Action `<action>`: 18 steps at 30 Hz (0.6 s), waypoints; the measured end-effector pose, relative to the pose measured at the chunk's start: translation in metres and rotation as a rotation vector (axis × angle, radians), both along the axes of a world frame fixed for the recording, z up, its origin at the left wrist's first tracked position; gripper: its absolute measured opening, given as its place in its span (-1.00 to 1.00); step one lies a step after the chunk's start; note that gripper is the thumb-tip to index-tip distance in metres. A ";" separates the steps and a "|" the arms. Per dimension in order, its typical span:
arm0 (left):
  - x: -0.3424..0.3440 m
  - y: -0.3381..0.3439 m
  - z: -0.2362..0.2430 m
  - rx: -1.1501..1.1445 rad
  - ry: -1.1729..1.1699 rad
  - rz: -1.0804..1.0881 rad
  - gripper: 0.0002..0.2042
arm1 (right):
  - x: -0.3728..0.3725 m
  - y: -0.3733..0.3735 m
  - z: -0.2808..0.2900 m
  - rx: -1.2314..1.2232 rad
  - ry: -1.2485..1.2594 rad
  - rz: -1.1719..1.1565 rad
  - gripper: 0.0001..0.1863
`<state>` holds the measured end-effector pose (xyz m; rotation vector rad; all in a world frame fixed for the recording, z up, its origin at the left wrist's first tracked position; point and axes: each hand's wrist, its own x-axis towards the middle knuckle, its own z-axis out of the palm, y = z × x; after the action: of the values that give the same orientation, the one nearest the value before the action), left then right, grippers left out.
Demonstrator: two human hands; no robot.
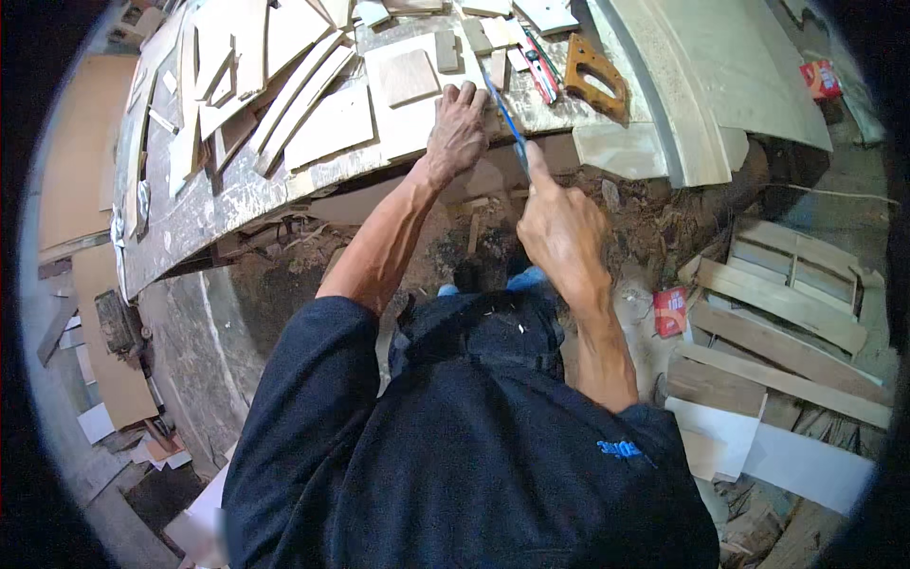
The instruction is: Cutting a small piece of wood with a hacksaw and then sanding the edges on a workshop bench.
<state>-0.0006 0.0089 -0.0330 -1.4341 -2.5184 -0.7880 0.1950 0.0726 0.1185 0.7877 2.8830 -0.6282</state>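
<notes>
My right hand (563, 223) is closed around the near end of a long, thin blue tool (507, 116), its index finger stretched along it. The tool slants away over the workbench edge, and its exact kind does not show. Just left of it, my left hand (459, 131) rests at the bench edge with bent fingers, beside a pale board (398, 128). What lies under those fingers is hidden. On that board sit a square wooden piece (409, 78) and a small grey-brown block (446, 51). A brown wooden saw handle (611, 95) lies to the right, next to a red and white tool (540, 74).
Many wood offcuts and curved strips (296, 100) cover the left of the workbench (204, 213). A large curved pale panel (749, 71) stands at right. Wooden frames and planks (777, 303) lie on the floor at right, near a red packet (669, 312). Cardboard (116, 346) lies at left.
</notes>
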 end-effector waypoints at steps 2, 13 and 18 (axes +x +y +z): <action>-0.003 0.003 -0.003 0.008 0.034 0.020 -0.49 | 0.005 0.001 0.012 -0.032 -0.043 -0.004 -0.30; -0.007 0.005 -0.005 0.001 0.038 -0.016 -0.51 | -0.021 0.009 -0.015 -0.001 -0.016 -0.002 -0.30; -0.003 0.001 -0.004 0.033 -0.013 -0.034 -0.56 | -0.006 0.007 -0.004 -0.044 -0.056 -0.007 -0.28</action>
<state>-0.0033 0.0098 -0.0370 -1.4697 -2.4847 -0.8423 0.1890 0.0798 0.1145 0.7963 2.8073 -0.6567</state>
